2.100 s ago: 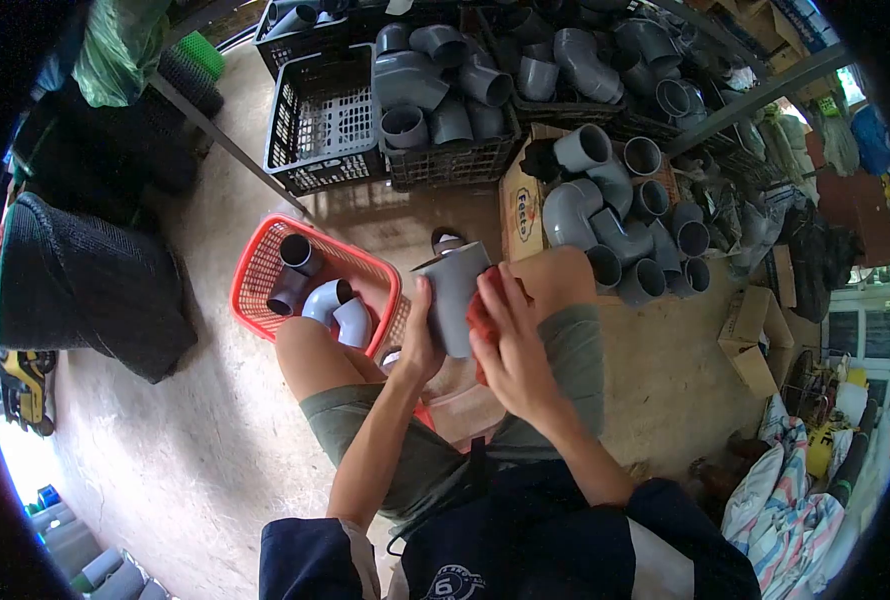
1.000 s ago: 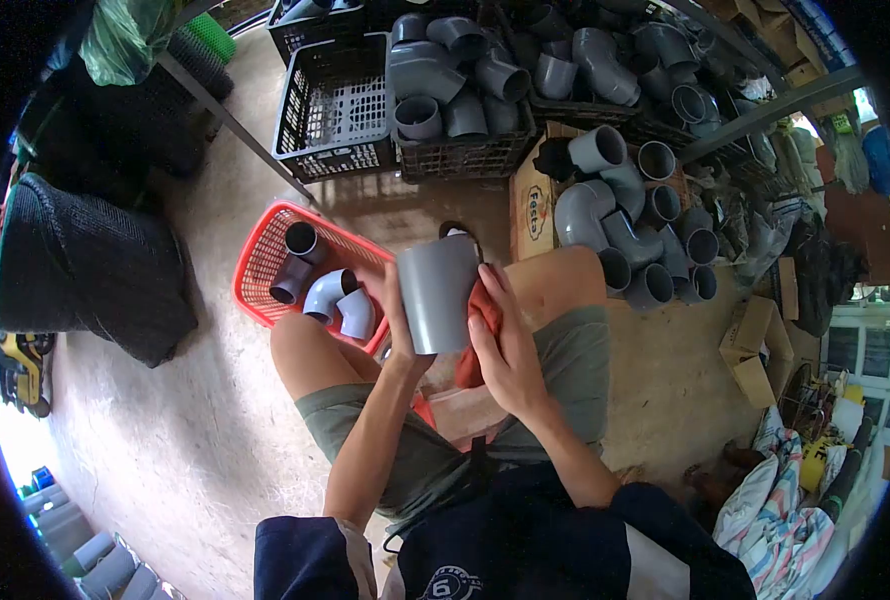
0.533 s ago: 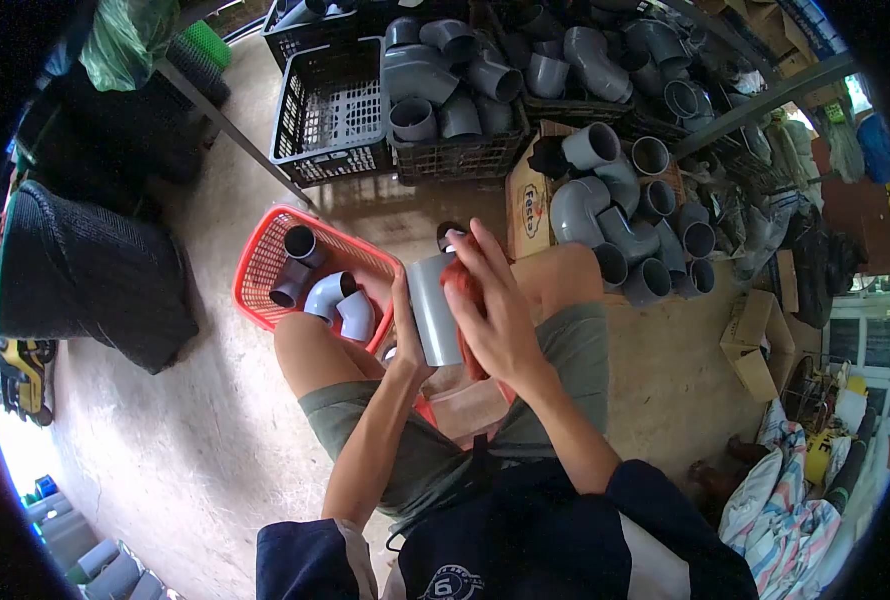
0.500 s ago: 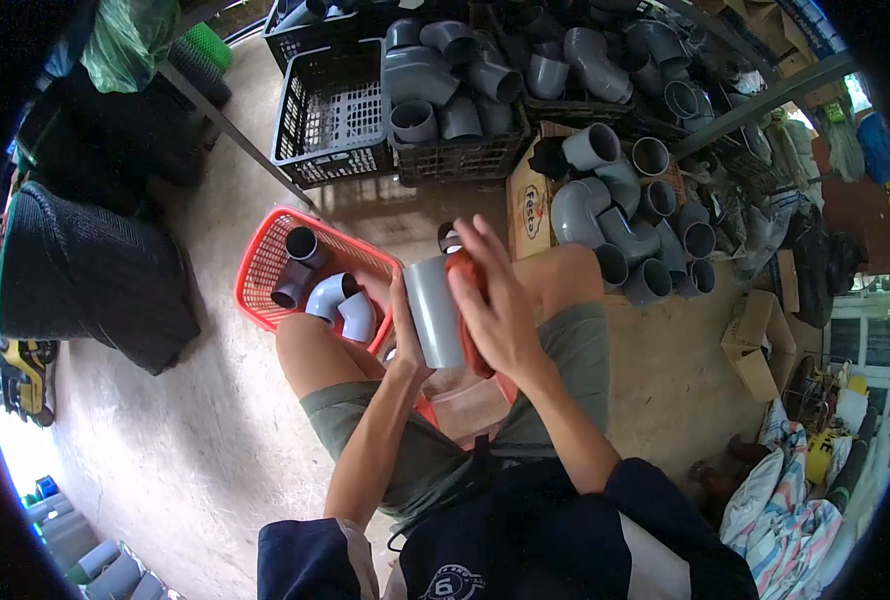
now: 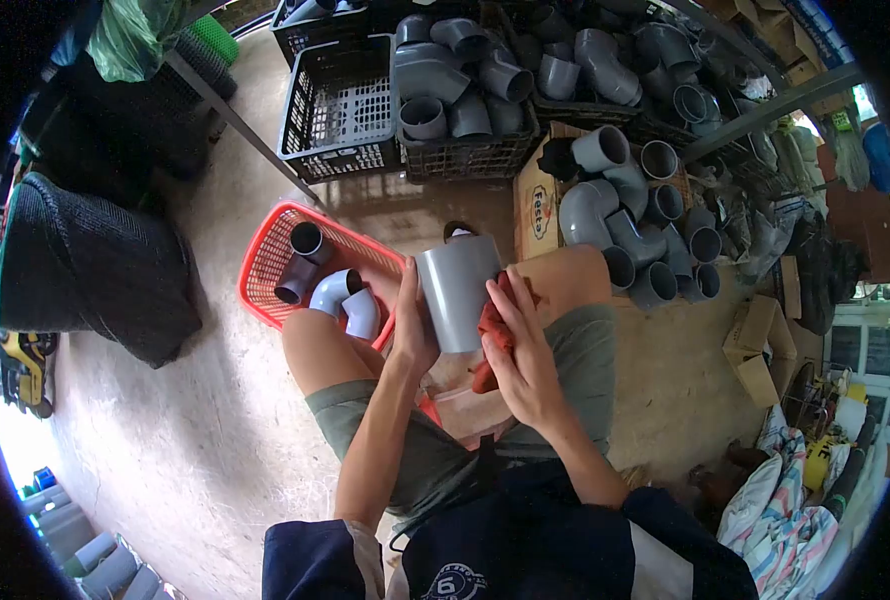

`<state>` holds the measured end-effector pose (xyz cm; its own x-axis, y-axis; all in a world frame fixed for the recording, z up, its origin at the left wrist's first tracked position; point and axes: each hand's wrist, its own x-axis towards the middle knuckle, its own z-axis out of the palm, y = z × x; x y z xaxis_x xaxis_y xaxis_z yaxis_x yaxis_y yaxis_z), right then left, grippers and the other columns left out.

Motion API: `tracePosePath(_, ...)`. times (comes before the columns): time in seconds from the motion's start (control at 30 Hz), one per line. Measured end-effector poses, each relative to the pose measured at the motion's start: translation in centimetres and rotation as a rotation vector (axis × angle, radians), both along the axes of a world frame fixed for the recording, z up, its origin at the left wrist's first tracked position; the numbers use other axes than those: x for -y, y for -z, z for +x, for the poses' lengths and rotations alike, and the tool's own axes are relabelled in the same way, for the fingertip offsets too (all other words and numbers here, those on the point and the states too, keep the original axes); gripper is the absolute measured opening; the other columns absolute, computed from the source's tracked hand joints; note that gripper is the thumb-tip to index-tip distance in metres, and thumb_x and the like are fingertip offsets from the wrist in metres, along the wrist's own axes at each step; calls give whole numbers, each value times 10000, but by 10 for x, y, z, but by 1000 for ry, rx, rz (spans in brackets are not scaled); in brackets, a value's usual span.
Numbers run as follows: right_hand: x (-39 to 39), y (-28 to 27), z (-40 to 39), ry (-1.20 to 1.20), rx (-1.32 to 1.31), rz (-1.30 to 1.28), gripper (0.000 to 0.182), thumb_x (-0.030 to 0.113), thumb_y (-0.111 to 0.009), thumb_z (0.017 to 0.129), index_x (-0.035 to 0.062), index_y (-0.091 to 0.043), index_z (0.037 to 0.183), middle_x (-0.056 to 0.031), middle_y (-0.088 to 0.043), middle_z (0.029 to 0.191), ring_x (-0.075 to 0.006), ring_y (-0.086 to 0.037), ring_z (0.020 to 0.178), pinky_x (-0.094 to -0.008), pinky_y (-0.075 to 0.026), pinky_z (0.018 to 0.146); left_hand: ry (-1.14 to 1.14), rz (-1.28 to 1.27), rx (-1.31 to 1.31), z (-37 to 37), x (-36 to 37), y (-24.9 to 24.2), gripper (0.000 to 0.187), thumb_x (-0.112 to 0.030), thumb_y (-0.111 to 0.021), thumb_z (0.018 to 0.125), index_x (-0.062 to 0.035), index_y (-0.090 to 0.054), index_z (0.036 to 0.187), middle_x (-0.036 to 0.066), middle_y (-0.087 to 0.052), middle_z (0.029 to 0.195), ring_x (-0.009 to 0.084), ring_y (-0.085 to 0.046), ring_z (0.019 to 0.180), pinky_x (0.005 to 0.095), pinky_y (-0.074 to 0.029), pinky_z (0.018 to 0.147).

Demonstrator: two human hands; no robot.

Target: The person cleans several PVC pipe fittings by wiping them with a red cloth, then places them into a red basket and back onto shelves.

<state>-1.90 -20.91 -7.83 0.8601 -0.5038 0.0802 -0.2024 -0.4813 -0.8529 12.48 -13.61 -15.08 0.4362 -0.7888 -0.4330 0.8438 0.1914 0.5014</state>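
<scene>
A grey plastic pipe fitting (image 5: 459, 295), a short wide cylinder, is held above my lap. My left hand (image 5: 415, 325) grips it from the left side, with the palm against its wall. In my right hand (image 5: 527, 365) is a bunched red cloth (image 5: 493, 328), pinched by the fingers at the fitting's right edge. Part of the cloth hangs below the thumb. Just left of my left hand stands a red plastic basket (image 5: 255, 262) holding a dark grey tee fitting (image 5: 298, 272) and light grey elbow fittings (image 5: 337, 290).
Behind the basket is a black crate (image 5: 305, 110), beside another crate (image 5: 465, 158) heaped with grey elbows. A cardboard box (image 5: 538, 215) and several grey fittings (image 5: 590, 212) stand ahead to the right. An open carton (image 5: 758, 345) lies at right; a dark mesh roll (image 5: 95, 270) stands at left.
The cloth and my right hand have moved from the fitting's right end down to its lower right side. The fitting has turned so more of its wall shows. My left hand still grips it.
</scene>
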Motion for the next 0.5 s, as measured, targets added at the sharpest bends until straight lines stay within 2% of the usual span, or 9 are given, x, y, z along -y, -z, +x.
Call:
tracePosePath(0.07, 4, 1, 3, -30, -50, -139, 564, 145, -561, 974, 53, -384, 1501, -265, -204, 1594, -456, -220, 1475, -510, -253, 1185, 1, -44, -74, -4, -1, -4, 832, -700, -330, 976, -10, -466, 1422, 182, -602, 1313, 284, -617, 1183, 384, -503, 1019)
tracePosePath(0.17, -14, 2, 10, 7, -97, -364, 560, 97, -560, 969, 29, -377, 1494, -256, -234, 1587, -414, -286, 1460, -470, -276, 1173, 36, -51, -90, -11, -2, 18, 798, -671, -397, 973, -10, -471, 1414, 197, -599, 1310, 284, -619, 1182, 399, -495, 1034)
tracePosePath(0.2, -14, 4, 15, 62, -62, -353, 534, 137, -549, 988, 18, -386, 1482, -268, -274, 1565, -429, -308, 1443, -462, -284, 1167, 68, -35, -30, -11, -2, 19, 786, -662, -402, 975, -10, -478, 1407, 191, -608, 1295, 279, -628, 1162, 390, -502, 1017)
tracePosePath(0.3, 7, 3, 48, 280, 40, -139, 501, 196, -511, 1021, -3, -395, 1466, -270, -357, 1522, -425, -369, 1407, -441, -309, 1151, 67, 85, 194, -19, -6, 20, 760, -645, -416, 976, -11, -500, 1386, 175, -636, 1245, 260, -653, 1097, 360, -519, 964)
tracePosePath(0.33, 22, 3, 58, 314, 88, -42, 524, 283, -485, 1033, -30, -394, 1444, -339, -373, 1470, -497, -397, 1345, -464, -348, 1108, 165, 46, 175, -17, -13, 22, 798, -677, -387, 964, -13, -499, 1390, 170, -637, 1249, 261, -653, 1097, 354, -515, 965)
tracePosePath(0.37, 29, -1, 62, 313, 57, 75, 528, 294, -479, 1037, -31, -393, 1443, -330, -401, 1454, -482, -414, 1339, -454, -355, 1102, 264, 8, 161, -14, -21, 25, 836, -710, -359, 951, -15, -498, 1394, 165, -638, 1254, 261, -652, 1097, 348, -511, 966)
tracePosePath(0.43, 37, -14, 67, 305, 1, 308, 535, 317, -465, 1045, -34, -391, 1443, -311, -458, 1422, -453, -449, 1327, -435, -370, 1092, 21, 195, 7, -25, -12, -20, 922, -774, -323, 911, -18, -485, 1414, 177, -611, 1307, 285, -627, 1157, 369, -500, 1002)
tracePosePath(0.47, 26, -2, 62, 268, 65, 246, 542, 331, -457, 1049, -34, -390, 1443, -285, -482, 1417, -421, -461, 1337, -420, -381, 1085, 12, 68, -21, -19, -14, -4, 951, -798, -314, 893, -24, -475, 1422, 192, -593, 1326, 306, -612, 1177, 399, -490, 1024)
tracePosePath(0.5, 15, 4, 56, 215, 114, 225, 544, 312, -468, 1042, -40, -381, 1448, -315, -456, 1422, -437, -441, 1354, -435, -363, 1108, -2, -58, -54, -13, -15, 13, 980, -823, -304, 876, -30, -466, 1430, 208, -575, 1346, 327, -597, 1197, 429, -480, 1045)
